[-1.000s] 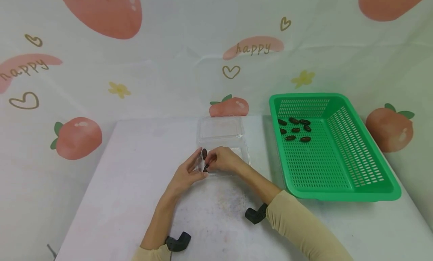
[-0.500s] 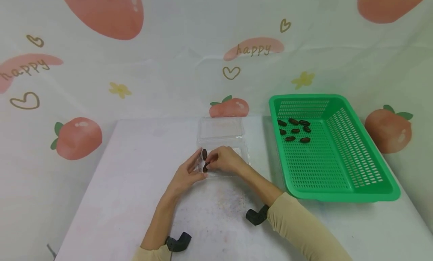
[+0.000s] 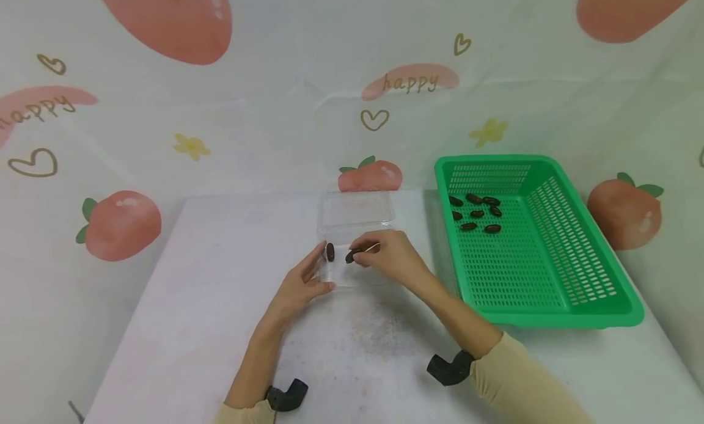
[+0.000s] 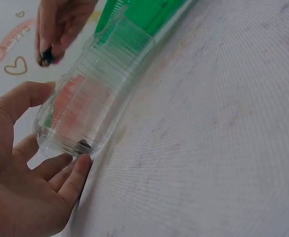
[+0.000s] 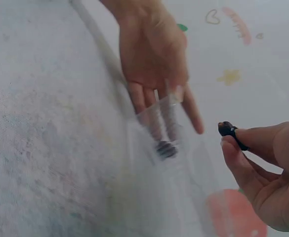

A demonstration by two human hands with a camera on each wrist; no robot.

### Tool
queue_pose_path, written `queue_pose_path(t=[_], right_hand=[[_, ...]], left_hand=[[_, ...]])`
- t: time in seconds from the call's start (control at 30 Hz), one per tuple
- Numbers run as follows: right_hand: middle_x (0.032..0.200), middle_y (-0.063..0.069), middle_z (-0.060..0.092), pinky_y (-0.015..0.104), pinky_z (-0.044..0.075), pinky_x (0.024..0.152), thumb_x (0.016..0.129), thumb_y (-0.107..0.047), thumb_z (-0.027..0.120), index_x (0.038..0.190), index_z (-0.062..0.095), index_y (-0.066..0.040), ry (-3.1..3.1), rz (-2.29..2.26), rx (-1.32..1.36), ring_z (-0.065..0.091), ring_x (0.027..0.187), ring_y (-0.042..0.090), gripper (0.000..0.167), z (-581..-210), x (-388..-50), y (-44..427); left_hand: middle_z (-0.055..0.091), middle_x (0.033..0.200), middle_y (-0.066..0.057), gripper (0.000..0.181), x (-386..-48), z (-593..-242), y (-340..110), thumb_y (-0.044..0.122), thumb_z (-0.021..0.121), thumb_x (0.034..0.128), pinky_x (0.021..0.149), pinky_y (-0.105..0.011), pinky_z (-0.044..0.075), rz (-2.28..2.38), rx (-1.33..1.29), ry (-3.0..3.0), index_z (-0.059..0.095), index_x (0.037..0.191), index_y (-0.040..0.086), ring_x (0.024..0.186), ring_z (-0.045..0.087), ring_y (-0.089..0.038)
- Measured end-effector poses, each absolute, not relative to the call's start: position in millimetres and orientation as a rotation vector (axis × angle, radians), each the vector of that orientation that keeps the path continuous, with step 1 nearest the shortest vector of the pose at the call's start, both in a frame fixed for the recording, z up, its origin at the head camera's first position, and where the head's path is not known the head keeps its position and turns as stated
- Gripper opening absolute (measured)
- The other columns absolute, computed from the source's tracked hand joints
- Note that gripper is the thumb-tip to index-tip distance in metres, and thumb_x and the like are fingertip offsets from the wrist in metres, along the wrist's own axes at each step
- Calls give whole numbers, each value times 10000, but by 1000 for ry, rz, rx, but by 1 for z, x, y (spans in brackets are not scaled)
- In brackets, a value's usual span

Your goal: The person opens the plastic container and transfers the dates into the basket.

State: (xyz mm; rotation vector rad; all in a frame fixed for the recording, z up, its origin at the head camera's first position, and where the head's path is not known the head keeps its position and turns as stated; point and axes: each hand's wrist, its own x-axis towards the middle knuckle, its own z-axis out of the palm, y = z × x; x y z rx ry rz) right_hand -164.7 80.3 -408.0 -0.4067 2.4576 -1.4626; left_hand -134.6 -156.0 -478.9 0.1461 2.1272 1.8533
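Note:
A clear plastic clamshell box (image 3: 349, 278) lies on the table with its lid (image 3: 356, 210) folded back. My left hand (image 3: 297, 289) holds the box at its left end, thumb and fingers spread around the corners. Inside, against that end, lies one dark brown date (image 3: 330, 252), seen through the wall in the left wrist view. Between thumb and fingertips my right hand (image 3: 395, 257) pinches another date (image 3: 350, 256). The right wrist view shows this pinched date (image 5: 227, 129) in the air, apart from the box.
To the right stands a green slotted basket (image 3: 528, 271) with several dates (image 3: 476, 214) grouped toward its back left. A patterned cloth (image 3: 275, 124) hangs behind the table. Dark curved devices (image 3: 451, 369) are worn on both wrists.
The right hand has lifted the pinched date away from the box's front left corner and moved right and back. The left hand has stayed at the box's left end.

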Motion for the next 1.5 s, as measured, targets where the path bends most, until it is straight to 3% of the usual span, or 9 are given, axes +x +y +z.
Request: queue_pose_path(t=[0.13,0.4,0.77,1.03,1.3,1.37,1.5], right_hand=[[924,-10,747,318,550,694,879,-121,753,1013,769,-131,2425,-1540,-416,726,783,135,135,-394,-159,102],[1007,118,740,324,560,904,919,-171,729,1097,727,-48,2191,-1761,-303,721,903,227,216,-379,-155,148],[1057,70,745,296,543,881,905,-285,750,1194,705,-97,2394,-1640,-198,710,970,179,347,-378,-159,201],[1101,71,736,232,531,859,914,-311,737,1220,705,-72,2504,-1572,-153,684,993,104,390,-383,-161,236],[1183,16,671,182,519,878,935,-287,712,1264,650,2,2467,-1631,-108,726,951,206,443,-395,-166,261],[1207,1,646,225,523,902,936,-298,710,1267,648,-1,2485,-1618,-98,726,950,200,449,-397,-168,267],[1208,-43,636,438,494,989,942,-340,695,1283,645,-30,2524,-1568,-79,714,984,182,465,-402,-169,278]], left_hand=[[235,1629,5,875,-136,-478,-156,27,761,835,1170,-426,303,1835,134,2142,330,1567,237,1488,216,-298],[223,1633,-15,880,-135,-477,-158,31,757,839,1172,-460,291,1845,128,2129,317,1571,244,1492,199,-319],[211,1637,-4,865,-134,-476,-159,61,751,848,1192,-455,252,1812,132,2155,317,1571,255,1496,188,-323],[215,1632,25,858,-134,-476,-158,71,751,855,1191,-451,258,1823,130,2138,318,1567,276,1498,189,-296],[218,1632,14,867,-133,-476,-156,58,749,850,1191,-462,248,1856,149,2118,310,1572,254,1501,172,-301],[217,1632,19,868,-133,-477,-157,53,753,851,1193,-461,246,1864,151,2112,312,1571,252,1501,171,-302],[212,1634,23,873,-133,-479,-156,62,759,848,1192,-466,242,1864,154,2117,311,1572,254,1501,169,-311]])
